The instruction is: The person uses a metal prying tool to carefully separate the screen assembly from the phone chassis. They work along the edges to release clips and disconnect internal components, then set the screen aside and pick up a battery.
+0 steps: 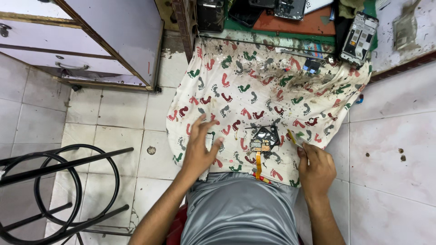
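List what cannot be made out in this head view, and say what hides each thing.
- Tool in the right hand: only a thin yellow tip shows; the grip hides the rest.
- Small part on the cloth: too small to identify its pieces.
- Left hand: blurred, so contact with the cloth is unclear.
- Phones on the bench: cut off by the top edge.
- Stool: cut off at the left and bottom edges.
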